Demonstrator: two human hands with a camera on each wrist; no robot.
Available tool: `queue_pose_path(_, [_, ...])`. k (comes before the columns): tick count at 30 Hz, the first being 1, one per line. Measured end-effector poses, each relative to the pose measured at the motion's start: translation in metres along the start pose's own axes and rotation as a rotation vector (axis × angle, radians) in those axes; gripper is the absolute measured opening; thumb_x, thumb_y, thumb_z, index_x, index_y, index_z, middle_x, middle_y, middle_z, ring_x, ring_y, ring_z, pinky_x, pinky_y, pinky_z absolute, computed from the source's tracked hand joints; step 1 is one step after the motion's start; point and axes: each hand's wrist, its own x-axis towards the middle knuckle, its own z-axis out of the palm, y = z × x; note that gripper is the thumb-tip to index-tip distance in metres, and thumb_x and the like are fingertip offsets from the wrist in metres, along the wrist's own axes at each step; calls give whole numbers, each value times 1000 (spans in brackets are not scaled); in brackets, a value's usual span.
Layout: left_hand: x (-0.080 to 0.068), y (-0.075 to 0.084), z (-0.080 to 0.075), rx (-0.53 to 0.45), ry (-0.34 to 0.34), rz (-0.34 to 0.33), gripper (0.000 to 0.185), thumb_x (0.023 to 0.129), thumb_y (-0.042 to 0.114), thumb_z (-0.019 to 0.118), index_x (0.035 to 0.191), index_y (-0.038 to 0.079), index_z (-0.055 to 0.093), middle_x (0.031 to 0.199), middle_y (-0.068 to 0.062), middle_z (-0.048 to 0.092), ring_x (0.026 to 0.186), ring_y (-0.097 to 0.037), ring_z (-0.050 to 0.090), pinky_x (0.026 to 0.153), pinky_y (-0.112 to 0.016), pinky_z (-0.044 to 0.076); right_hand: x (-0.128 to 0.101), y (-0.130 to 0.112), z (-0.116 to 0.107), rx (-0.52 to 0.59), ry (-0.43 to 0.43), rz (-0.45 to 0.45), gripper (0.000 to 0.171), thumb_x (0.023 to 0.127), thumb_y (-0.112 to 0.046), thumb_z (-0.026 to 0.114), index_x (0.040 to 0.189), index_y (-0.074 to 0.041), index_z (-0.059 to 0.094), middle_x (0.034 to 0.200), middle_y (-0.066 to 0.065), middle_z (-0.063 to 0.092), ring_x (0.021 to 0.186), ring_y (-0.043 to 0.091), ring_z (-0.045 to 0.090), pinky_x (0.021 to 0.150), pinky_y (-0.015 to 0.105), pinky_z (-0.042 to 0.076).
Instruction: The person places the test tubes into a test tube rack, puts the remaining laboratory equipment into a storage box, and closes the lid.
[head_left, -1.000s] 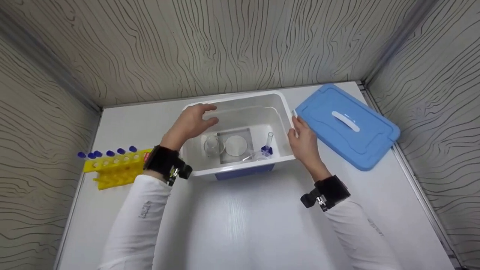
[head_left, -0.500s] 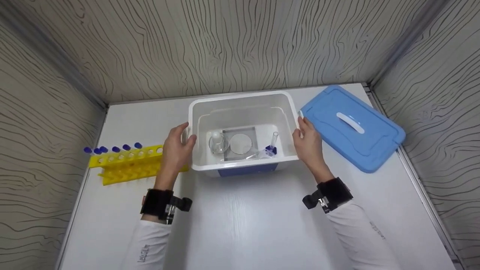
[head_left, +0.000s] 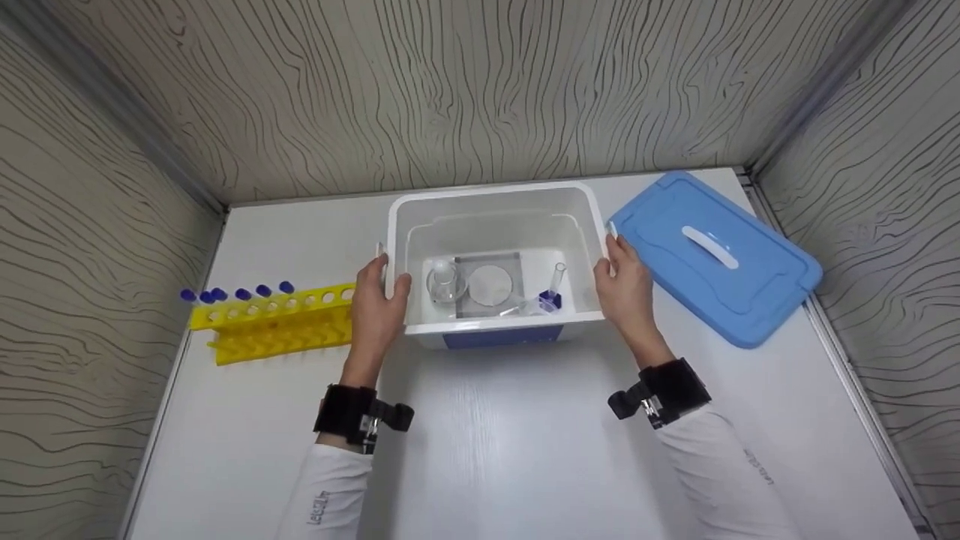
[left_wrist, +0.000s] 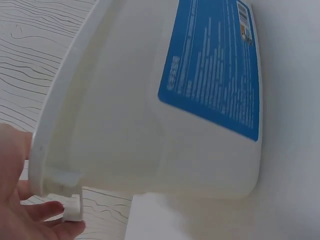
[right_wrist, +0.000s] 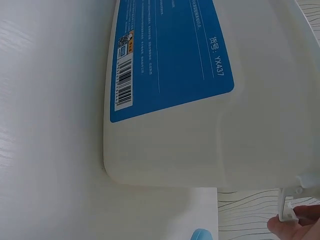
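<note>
A white plastic bin (head_left: 495,193) stands open in the middle of the white table. My left hand (head_left: 384,294) grips its left side, with the thumb hooked over the rim. My right hand (head_left: 626,289) holds the right side, fingers up at the latch. In the bin lie a small glass flask (head_left: 445,282), a white disc on a grey square (head_left: 490,285) and a blue-capped tube (head_left: 555,286). The left wrist view shows the bin's wall (left_wrist: 125,125) and my left hand's fingers (left_wrist: 30,220) by a clip. In the right wrist view a fingertip (right_wrist: 300,220) touches the other clip under the bin (right_wrist: 240,145).
The bin's blue lid (head_left: 712,255) lies flat at the right, close to my right hand. A yellow tube rack (head_left: 274,324) with several blue-capped tubes sits at the left, just behind my left hand. Patterned walls close in three sides.
My left hand has come back from over the bin's inside to its left side and taken hold of the rim. The right hand has stayed on the right side.
</note>
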Motion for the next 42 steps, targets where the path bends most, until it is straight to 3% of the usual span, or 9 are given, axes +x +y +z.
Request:
queue_pose_path(6, [3,-4,5,30,80,49,50,100,15,49,149,5,42,153,-19,41,143,-33,43,121,-47,34,1,-1,5,18,-14,0,50,98,-11,47,145,7,43,152,31,40,143,43,37,117,53,37])
queue_pose_path(12, [5,-4,6,64,72,60,50,101,16,48,150,6,41,154,-19,41,143,-33,43,121,-47,34,3,5,0,98,-89,62,52,101,-16,48,149,2,39,159,27,31,148,41,31,119,49,34])
queue_pose_path(16, [6,-4,10,83,72,59,50,101,19,47,150,6,41,153,-18,42,143,-32,44,121,-46,35,5,14,-11,177,-159,110,53,104,-27,47,150,-3,40,162,21,29,149,38,30,120,49,34])
queue_pose_path(21, [5,-4,12,107,83,69,50,102,19,46,149,5,42,152,-19,44,141,-33,45,120,-47,36,6,40,-31,166,-70,108,49,104,-30,46,143,0,50,151,23,46,142,39,42,118,52,36])
queue_pose_path(26, [2,-3,14,102,86,54,50,102,19,48,150,7,41,153,-17,43,142,-31,44,120,-46,36,13,86,-58,7,-40,123,49,104,-26,45,144,3,48,150,29,44,141,44,39,118,55,34])
queue_pose_path(33, [3,0,14,92,96,55,50,101,17,51,150,8,42,152,-16,44,142,-31,45,119,-45,37,20,144,-83,-338,-188,78,57,103,-24,44,147,11,36,149,46,26,134,65,29,111,73,27])
queue_pose_path(38, [3,-1,15,97,97,64,50,101,15,50,149,7,43,152,-17,45,141,-31,45,120,-46,36,13,166,-82,-485,-326,65,64,101,-26,45,147,15,28,146,49,21,132,67,24,109,75,25])
queue_pose_path(42, [2,0,15,88,92,69,50,100,15,50,149,6,43,152,-17,44,141,-32,45,121,-46,35,1,170,-77,-534,-348,53,64,100,-25,45,148,15,28,147,46,23,135,65,20,108,77,22])
